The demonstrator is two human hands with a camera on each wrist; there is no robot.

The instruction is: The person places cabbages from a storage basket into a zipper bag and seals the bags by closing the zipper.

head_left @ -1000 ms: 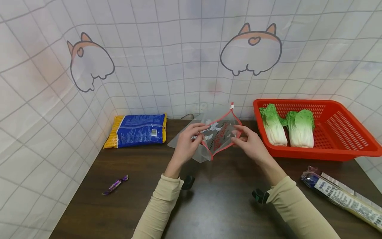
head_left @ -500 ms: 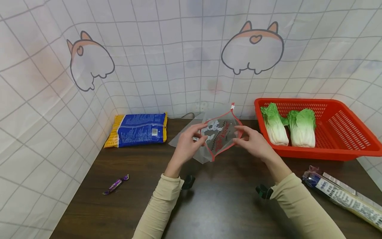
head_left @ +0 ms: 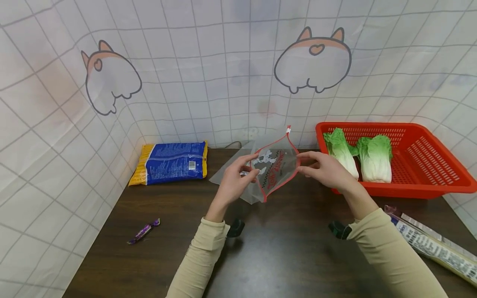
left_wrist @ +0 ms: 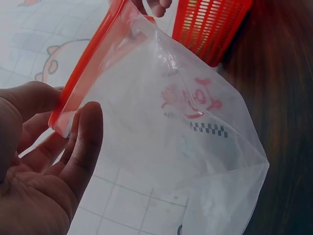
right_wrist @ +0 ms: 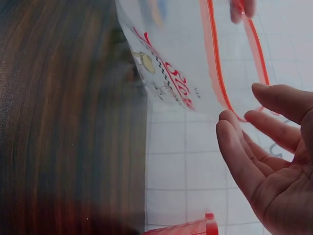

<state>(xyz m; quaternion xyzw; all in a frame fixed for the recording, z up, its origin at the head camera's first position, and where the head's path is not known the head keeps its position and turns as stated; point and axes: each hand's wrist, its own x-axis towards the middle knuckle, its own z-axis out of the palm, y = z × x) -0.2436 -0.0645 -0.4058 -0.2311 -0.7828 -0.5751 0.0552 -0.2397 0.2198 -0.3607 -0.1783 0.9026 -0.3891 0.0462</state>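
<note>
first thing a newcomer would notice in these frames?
Mid-table, the left hand pinches one side of a clear zip bag with a red seal, its mouth spread open, while the right hand has its fingers at the other side. To the right, a red basket holds two cabbages; a blue-and-yellow packet lies back left.

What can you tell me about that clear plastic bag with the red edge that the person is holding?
The bag is thin, see-through plastic with a red zip strip along its mouth and a red and black print on its side. It is held up above the dark table, mouth pulled open. The left hand pinches one side of the red rim, and the right hand touches the other side. It looks empty and slightly crumpled.
</note>
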